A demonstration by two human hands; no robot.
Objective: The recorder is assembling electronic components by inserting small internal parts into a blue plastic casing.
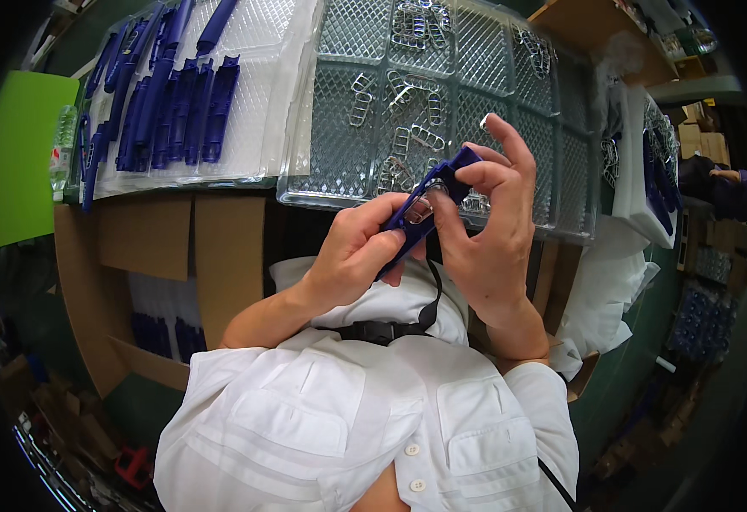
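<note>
In front of my chest, a long blue plastic part [452,177] is held at a slant, its upper end to the right. A shiny looped metal piece [420,210] sits in its hollow side. My left hand [348,253] grips the lower end, thumb on top and fingers partly hidden behind. My right hand [497,218] pinches the upper end; its thumb presses beside the metal piece, and one finger is raised. Just beyond lies a clear compartment tray [339,128] with several similar metal pieces [414,136] scattered in it.
Several blue trough-shaped parts [220,111] lie on a white tray [258,128] at the left. A clear bottle [63,158] stands by a green panel [19,162]. An open cardboard box [147,239] is below left. White foam [634,196] and plastic wrap [600,299] are at the right.
</note>
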